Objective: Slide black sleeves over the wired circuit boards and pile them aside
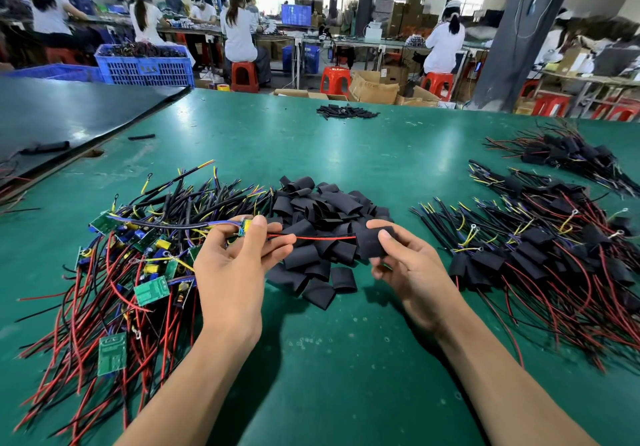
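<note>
1 wire (311, 237), left hand (235, 265); 1 sleeve (372, 242), right hand (410, 267).

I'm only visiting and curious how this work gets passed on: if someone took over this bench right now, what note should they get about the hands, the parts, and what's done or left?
The left hand pinches one wired circuit board. Its red wire runs to the black sleeve gripped by the right hand. The board is not yet covered.
The loose sleeves are heaped mid-way across the green table, with the bare boards piled to the left.
Done: a sleeved pile on the right and a second pile behind it.
Left: slide this sleeve on, set the piece to the right, then work through the left pile.
</note>
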Demonstrator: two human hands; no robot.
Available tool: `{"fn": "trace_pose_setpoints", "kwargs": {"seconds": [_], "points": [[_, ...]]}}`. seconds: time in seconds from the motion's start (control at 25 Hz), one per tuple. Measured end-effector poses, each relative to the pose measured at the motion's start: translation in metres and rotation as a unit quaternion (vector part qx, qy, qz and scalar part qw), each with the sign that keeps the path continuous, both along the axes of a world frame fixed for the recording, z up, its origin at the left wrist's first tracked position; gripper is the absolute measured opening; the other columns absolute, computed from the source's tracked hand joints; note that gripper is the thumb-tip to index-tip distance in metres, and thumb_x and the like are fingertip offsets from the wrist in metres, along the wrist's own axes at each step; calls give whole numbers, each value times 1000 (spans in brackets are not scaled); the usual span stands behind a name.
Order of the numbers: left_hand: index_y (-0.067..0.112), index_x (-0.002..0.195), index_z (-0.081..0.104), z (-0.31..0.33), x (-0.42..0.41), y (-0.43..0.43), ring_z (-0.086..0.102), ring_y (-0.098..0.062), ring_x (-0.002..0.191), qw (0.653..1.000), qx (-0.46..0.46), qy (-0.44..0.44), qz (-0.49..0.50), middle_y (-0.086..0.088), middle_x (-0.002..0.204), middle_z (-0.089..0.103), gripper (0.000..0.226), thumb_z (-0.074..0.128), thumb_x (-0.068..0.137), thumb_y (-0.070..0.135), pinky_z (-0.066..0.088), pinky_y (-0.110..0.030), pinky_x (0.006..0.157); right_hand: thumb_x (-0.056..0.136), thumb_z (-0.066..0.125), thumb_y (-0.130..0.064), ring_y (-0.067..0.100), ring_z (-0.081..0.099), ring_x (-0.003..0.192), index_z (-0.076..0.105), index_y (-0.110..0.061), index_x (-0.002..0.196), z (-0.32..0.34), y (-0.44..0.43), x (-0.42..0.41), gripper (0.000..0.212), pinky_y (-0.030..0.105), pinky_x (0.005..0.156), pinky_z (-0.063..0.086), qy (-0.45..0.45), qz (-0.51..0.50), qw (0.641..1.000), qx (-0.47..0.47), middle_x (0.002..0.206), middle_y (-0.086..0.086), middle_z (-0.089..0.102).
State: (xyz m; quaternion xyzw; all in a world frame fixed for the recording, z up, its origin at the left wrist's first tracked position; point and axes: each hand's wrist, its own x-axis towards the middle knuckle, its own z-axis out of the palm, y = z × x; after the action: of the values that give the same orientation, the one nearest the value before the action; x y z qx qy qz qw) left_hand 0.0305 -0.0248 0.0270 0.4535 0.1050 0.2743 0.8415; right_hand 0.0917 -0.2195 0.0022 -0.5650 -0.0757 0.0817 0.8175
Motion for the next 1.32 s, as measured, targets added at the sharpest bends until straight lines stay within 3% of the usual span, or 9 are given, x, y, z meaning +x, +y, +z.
{"fn": "trace_pose_setpoints", "kwargs": {"seconds": [0.2, 0.52, 0.84, 1.32], "points": [[7, 112, 50, 0, -2, -1, 75, -34, 82, 1000, -6, 3, -21, -17, 88, 74, 22, 62, 97, 15, 59, -27, 69, 80, 67, -21, 11, 58, 61, 78, -18, 95, 2, 8, -3, 19, 21, 55, 48, 17, -21, 998, 59, 81, 5, 67], [6, 112, 49, 0, -1, 0, 75, -34, 83, 1000, -9, 2, -18, -16, 86, 74, 21, 62, 97, 13, 59, -27, 69, 97, 56, -15, 8, 57, 61, 74, -22, 97, 8, -3, 0, 19, 18, 54, 44, 45, -79, 996, 23, 86, 1, 68], [6, 111, 51, -1, -1, 1, 75, -34, 83, 1000, -8, -2, -14, -15, 86, 74, 19, 62, 97, 13, 59, -27, 69, 81, 64, -25, 10, 59, 65, 72, -23, 101, 11, 1, -6, 22, 21, 62, 44, 41, -34, 998, 44, 87, -1, 71], [7, 112, 50, 0, -2, 0, 75, -34, 83, 1000, -9, 3, -16, -15, 86, 74, 21, 62, 97, 13, 59, -27, 69, 80, 66, -26, 10, 62, 68, 74, -25, 100, 9, 2, -5, 22, 21, 62, 47, 51, -36, 997, 43, 91, -2, 72]]}}
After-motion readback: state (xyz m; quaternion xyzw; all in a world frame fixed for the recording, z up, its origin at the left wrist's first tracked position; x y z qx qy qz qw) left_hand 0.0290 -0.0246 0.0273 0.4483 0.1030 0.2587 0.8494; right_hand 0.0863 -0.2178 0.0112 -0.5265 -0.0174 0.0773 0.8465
